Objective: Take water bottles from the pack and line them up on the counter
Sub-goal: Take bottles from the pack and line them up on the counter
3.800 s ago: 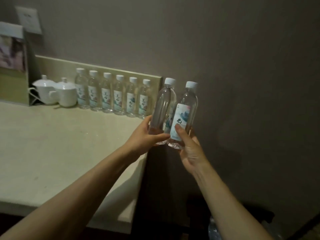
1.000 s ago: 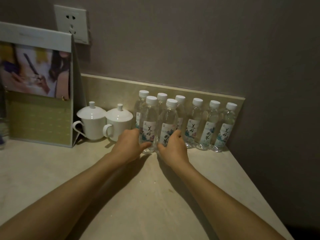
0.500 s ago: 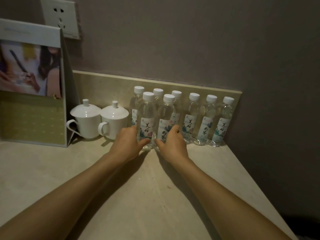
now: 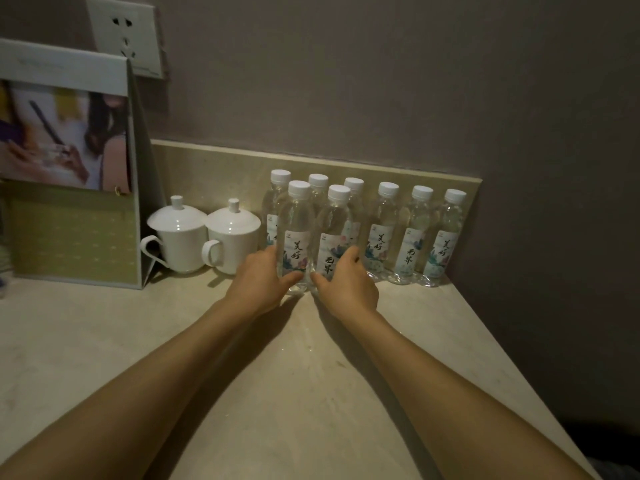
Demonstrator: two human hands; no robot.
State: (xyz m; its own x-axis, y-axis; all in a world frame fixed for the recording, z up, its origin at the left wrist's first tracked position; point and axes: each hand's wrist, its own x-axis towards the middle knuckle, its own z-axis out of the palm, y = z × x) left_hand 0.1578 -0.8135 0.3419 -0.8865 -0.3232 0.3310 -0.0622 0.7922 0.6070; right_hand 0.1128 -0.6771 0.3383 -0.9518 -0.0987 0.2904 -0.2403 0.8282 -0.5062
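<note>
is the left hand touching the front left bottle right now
Touching. The head view shows the left hand wrapped around the base of the front left bottle, thumb across its label, with no gap between them.

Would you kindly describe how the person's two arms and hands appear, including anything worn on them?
Both forearms are bare, with no sleeves in view. The left hand and right hand wear no gloves, and no rings, watch or bracelet show on either wrist.
</note>
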